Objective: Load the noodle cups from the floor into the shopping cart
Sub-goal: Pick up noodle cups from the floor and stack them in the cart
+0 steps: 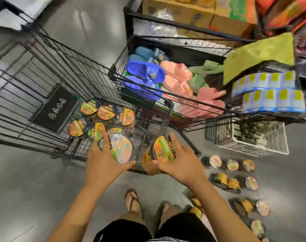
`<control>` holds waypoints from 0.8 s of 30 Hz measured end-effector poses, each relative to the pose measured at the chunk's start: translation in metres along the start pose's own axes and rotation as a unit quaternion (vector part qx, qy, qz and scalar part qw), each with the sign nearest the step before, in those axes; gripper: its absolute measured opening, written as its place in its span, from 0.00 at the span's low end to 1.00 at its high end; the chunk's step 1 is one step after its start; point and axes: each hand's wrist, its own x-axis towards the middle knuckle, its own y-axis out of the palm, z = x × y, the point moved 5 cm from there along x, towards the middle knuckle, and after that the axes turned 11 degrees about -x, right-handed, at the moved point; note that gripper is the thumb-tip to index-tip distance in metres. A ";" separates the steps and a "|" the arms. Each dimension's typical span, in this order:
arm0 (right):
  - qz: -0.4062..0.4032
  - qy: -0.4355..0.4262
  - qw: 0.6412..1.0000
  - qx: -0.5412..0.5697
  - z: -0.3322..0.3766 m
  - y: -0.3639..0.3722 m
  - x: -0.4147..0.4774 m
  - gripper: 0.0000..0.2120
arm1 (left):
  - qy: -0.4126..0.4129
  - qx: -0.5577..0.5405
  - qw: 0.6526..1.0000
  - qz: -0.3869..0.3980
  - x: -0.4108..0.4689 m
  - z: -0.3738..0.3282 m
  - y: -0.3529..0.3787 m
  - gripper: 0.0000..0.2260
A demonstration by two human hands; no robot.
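Over at nine o'clock sits the black wire shopping cart (44,88), basket open to the camera, and down in its near corner six noodle cups (103,119) are already lying lids-up in a loose cluster. Just below them, at about seven o'clock from that pile, the left hand (103,165) is over the cart's near end with a clear-lidded noodle cup (121,149) in its grip, fingers (105,142) spread round the rim, thumb hooked under the near edge. Moving on to centre: the right hand (181,163) carries an orange-lidded cup (163,152), tilted towards the cart, fingers curled round its far side and thumb pressed on the near side, the cup hanging at the cart's near end rail. At six o'clock, two sandalled feet (131,199) on the grey floor (35,189). Up at one o'clock, a second wire basket (183,105) holds blue, pink and green slippers (176,79). Swinging to four o'clock, the remaining floor cups (234,182) stand in rough rows beside the right foot, some upright, some tipped on their sides, running out of the bottom edge.
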 end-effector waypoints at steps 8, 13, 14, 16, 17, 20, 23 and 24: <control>0.031 -0.076 0.992 -0.092 0.034 -0.012 0.092 0.53 | -0.092 -0.063 0.993 0.036 0.051 0.016 0.026 0.61; 0.054 -0.165 0.964 -0.201 0.063 -0.011 0.181 0.58 | -0.186 -0.094 0.978 0.022 0.072 0.016 0.057 0.61; 0.062 -0.182 0.956 -0.222 0.067 -0.010 0.197 0.58 | -0.207 -0.107 0.972 0.018 0.076 0.016 0.065 0.61; 0.082 -0.212 0.936 -0.268 0.071 -0.004 0.228 0.58 | -0.252 -0.133 0.958 0.012 0.083 0.016 0.084 0.61; 0.089 -0.227 0.924 -0.295 0.072 0.000 0.242 0.58 | -0.268 -0.140 0.953 0.011 0.087 0.016 0.094 0.61; 0.115 -0.252 0.888 -0.367 0.071 0.016 0.281 0.57 | -0.302 -0.150 0.941 0.020 0.098 0.017 0.127 0.60; 0.143 -0.243 0.867 -0.411 0.068 0.041 0.314 0.56 | -0.343 -0.171 0.923 0.022 0.111 0.021 0.157 0.60; 0.144 -0.246 0.859 -0.425 0.068 0.050 0.324 0.56 | -0.346 -0.178 0.921 0.001 0.116 0.023 0.167 0.60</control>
